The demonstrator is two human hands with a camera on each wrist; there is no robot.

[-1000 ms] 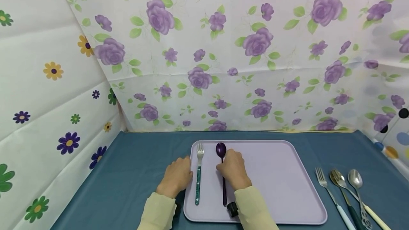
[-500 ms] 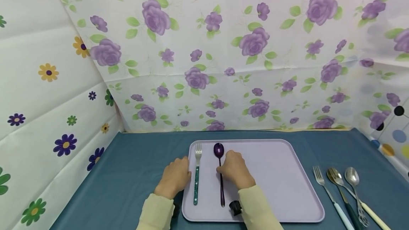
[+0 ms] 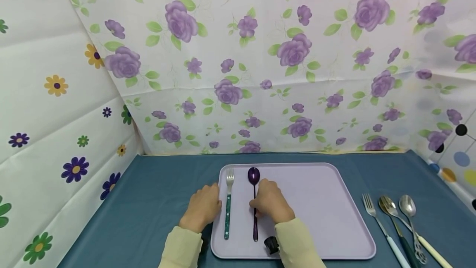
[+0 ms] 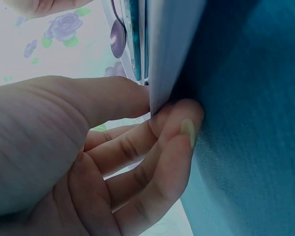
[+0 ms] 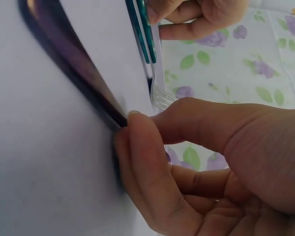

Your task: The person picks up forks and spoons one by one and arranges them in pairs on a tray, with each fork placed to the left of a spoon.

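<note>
A pale lilac tray (image 3: pixel 316 210) lies on the table. My left hand (image 3: pixel 201 208) holds its left edge, thumb at the rim and fingers curled at the outer side in the left wrist view. On the tray, a fork (image 3: pixel 227 214) with a speckled green handle lies lengthwise near that edge, tines away from me. To its right lies a dark purple spoon (image 3: pixel 253 175), bowl away from me. My right hand (image 3: pixel 273 202) pinches the spoon's handle (image 5: pixel 83 69) between thumb and fingers, close over the tray; the hand hides part of the handle.
Right of the tray, on the blue-green cloth (image 3: pixel 167 173), lie a fork with a pale blue handle (image 3: pixel 398 251), a cream-handled fork (image 3: pixel 433 251), a dark green-handled utensil (image 3: pixel 409 251) and a silver spoon (image 3: pixel 408 206). A floral sheet (image 3: pixel 260 65) hangs behind the table.
The head view has shifted slightly. My right hand has moved a little against the spoon, and its fingertips now show below the hand beside the handle. The left hand stays at the tray's edge.
</note>
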